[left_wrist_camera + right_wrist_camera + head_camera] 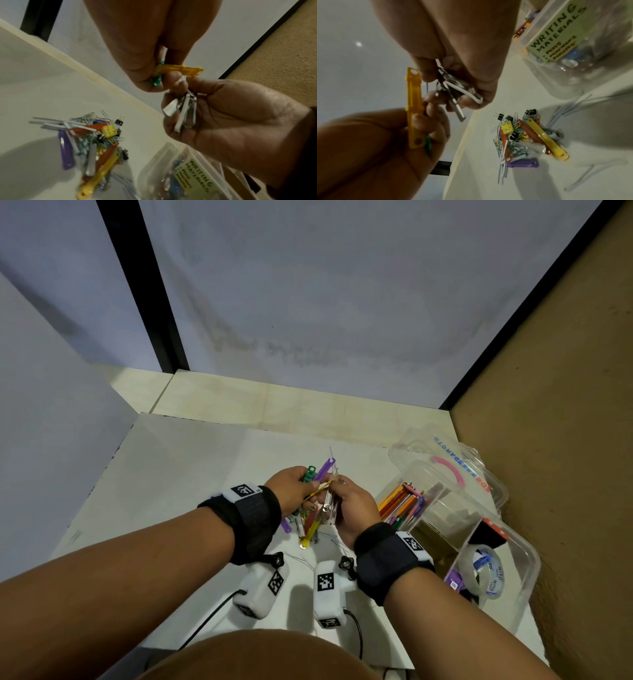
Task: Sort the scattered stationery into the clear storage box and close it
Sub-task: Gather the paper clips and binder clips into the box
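The clear storage box (479, 529) is seen lying open along the right edge of the counter (191, 474), its lid (442, 463) tipped back toward the far right corner. Pens and pencils (400, 505) are packed in the far compartment, behind a green label (556, 36) reading "WRITING MATERIALS"; the smaller lines under it are blurred. A roll of clear tape (486, 573) is held in the near compartment, and what lies beside it is cut off by the right wrist strap.

Above the middle of the counter, a yellow plastic fastener strip (414, 108) is pinched in the left hand (291, 491), together with a green piece (428, 143) that is mostly hidden by the fingers. A purple strip (323, 470) appears to be held there too in the head view. A bunch of silver and white metal fastener prongs (183, 112) is gripped in the curled fingers of the right hand (352, 508); their number cannot be made out.

Under the hands, a heap of scattered stationery (522, 138) is left on the counter: coloured paper clips, black binder clips (529, 112), and yellow, orange and purple strips. From the head view the heap is largely blocked by both hands.
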`<action>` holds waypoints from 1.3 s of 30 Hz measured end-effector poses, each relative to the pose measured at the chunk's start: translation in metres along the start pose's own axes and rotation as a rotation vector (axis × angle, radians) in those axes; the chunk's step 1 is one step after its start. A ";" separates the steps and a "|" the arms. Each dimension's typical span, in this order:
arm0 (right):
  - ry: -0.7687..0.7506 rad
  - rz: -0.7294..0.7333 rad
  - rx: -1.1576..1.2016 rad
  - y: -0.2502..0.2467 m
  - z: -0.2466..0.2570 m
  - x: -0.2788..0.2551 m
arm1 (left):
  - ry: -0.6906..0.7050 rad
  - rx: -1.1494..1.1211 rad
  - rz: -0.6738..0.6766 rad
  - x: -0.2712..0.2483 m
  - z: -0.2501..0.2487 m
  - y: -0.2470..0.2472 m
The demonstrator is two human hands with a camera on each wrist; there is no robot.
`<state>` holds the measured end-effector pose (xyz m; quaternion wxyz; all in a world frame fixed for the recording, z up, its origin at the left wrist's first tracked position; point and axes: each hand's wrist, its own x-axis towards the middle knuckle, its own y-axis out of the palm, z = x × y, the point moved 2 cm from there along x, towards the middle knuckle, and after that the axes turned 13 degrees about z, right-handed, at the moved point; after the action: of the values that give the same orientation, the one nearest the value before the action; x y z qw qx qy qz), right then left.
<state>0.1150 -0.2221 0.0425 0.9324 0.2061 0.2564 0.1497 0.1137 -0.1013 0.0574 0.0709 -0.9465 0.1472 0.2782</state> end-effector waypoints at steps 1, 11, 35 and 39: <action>0.008 -0.008 0.051 -0.002 0.001 -0.002 | 0.002 0.003 -0.013 0.003 -0.001 0.004; 0.144 -0.015 0.164 -0.023 0.000 -0.010 | -0.104 -0.084 -0.039 0.018 0.004 0.027; 0.044 -0.211 -0.263 -0.069 0.033 -0.006 | 0.034 0.054 0.040 0.039 -0.036 0.054; 0.058 -0.213 -0.241 -0.085 0.052 -0.019 | 0.080 0.066 0.062 0.046 -0.044 0.063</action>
<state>0.1421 -0.3197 0.0523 0.9531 0.0602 0.2839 0.0858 0.1525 -0.1818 0.0654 0.0874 -0.9490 0.1885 0.2373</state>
